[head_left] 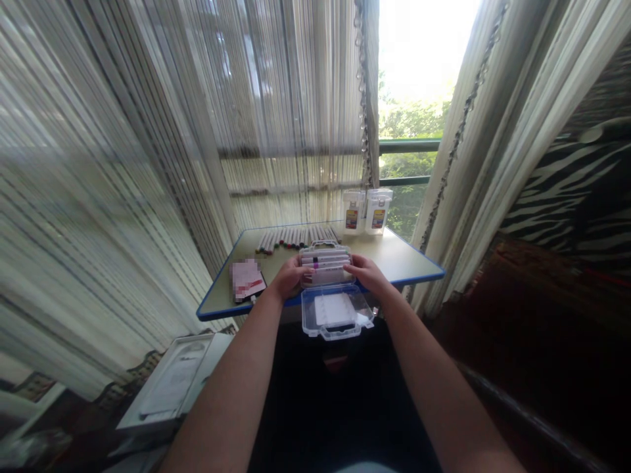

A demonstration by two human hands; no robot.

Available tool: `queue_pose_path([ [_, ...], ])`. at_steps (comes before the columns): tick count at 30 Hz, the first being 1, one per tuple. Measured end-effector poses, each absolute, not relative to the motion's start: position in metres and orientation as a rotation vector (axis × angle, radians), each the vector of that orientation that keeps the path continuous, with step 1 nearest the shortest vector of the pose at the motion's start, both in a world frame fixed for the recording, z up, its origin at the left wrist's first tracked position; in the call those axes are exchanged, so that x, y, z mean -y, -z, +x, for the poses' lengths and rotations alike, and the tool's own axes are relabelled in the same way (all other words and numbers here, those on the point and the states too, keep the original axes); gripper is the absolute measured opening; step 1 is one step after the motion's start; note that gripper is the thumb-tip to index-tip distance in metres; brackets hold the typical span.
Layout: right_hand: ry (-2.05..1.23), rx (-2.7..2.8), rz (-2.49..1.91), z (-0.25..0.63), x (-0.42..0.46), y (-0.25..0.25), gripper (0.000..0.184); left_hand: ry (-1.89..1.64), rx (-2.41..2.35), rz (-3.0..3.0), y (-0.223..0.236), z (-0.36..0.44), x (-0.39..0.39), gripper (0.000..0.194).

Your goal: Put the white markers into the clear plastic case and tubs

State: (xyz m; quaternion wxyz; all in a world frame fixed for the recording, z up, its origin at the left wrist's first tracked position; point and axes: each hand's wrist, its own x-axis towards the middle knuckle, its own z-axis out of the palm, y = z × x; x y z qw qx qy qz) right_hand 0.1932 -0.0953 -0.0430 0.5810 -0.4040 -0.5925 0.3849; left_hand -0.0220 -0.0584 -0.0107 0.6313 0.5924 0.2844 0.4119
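Two hands hold one open clear plastic case (326,268) between them, the left hand (293,274) closed on its left end and the right hand (365,270) on its right end, thumbs over the front edges. Between the thumbs, white markers (328,263) lie crosswise in the case, one with dark and purple bands near the left thumb. Below the grip, the transparent lid (338,311) hangs open toward the person, a white paper (334,309) behind its plastic. The case is at the near edge of a blue-rimmed table (409,261). Just beyond the grip, a row of markers (290,238) with dark, green and red ends lies on the tabletop. Beyond the right hand stand two clear cases (367,213) with labels. Left of the left hand lies a blurred pink item (247,278).
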Motion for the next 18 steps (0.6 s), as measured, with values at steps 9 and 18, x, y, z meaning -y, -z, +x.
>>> queue_pose_path([
  [9,-1.003,1.33,-0.902,0.1957,0.0901,0.0453,0.035,-0.938,-0.669,1.365,0.0094,-0.0203,0.0599,0.039],
  [18,-0.93,1.364,-0.974,0.1994,0.0951,0.0442,0.039,-0.949,-0.695,1.403,0.0126,-0.02,0.0546,0.041],
])
